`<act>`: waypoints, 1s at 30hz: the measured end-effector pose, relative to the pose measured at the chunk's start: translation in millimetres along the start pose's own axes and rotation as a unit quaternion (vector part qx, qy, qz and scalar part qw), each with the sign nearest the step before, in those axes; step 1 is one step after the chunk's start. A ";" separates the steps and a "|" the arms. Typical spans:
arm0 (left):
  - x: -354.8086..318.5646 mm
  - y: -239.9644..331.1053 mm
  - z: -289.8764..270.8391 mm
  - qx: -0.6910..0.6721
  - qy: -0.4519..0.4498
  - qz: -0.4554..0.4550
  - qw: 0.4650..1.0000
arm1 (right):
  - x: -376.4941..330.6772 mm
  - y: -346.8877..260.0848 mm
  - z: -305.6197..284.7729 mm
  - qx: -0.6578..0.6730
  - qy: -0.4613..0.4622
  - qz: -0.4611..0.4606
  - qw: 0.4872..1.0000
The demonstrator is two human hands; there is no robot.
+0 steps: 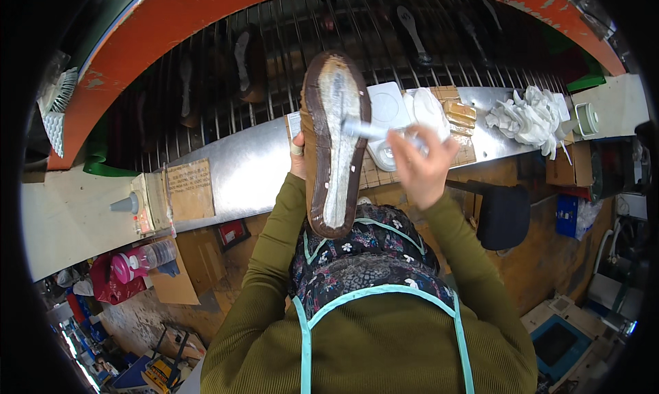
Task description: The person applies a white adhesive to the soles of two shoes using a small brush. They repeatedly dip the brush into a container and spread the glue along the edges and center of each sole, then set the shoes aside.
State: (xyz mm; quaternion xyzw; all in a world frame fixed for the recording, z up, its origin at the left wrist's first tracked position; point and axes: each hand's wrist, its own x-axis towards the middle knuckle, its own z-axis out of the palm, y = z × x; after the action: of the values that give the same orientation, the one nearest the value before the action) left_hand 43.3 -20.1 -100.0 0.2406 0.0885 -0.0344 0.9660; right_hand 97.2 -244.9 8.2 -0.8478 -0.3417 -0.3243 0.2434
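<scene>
nearby, white rags (528, 118) lie beyond the upturned shoe (334, 143).

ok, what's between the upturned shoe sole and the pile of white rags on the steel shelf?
In the head view, between the shoe sole and the white rags: the right hand with a brush, a white container and tan blocks.

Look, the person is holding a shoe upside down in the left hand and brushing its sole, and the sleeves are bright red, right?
Not quite: the sleeves are olive green, not red, as the head view shows. The rest holds: the left hand holds the shoe sole-up while the right hand works a brush on it.
</scene>
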 end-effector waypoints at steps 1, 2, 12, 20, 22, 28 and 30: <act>-0.7 1.0 -0.2 -0.003 -0.003 0.003 1.000 | -15.4 -14.2 -8.8 0.017 -0.013 -0.007 1.000; -2.0 1.6 -0.6 0.005 0.040 0.008 0.999 | -28.3 -24.7 -16.6 0.054 -0.030 -0.016 0.998; 2.4 27.0 -29.0 -0.056 0.068 0.141 0.986 | -90.7 42.2 -3.0 -0.063 -0.171 0.172 0.968; 1.7 34.1 15.0 -0.080 0.090 0.102 0.987 | -61.5 24.2 22.1 -0.004 -0.274 0.197 0.941; 17.9 27.8 32.5 -0.039 0.167 0.113 0.979 | -31.8 19.5 22.4 0.377 -0.332 0.237 0.831; 81.6 12.8 58.3 0.028 0.159 0.163 0.973 | 40.3 -16.0 71.9 0.572 -0.089 0.436 0.689; 98.0 24.5 55.4 0.091 0.160 0.101 0.978 | 58.3 1.6 86.5 0.596 -0.038 0.459 0.657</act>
State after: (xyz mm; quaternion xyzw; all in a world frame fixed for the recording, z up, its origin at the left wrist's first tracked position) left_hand 150.8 -26.9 -59.0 0.3378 0.2134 0.0943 0.9118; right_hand 164.0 -166.5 -8.4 -0.5816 -0.0378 0.1351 0.8013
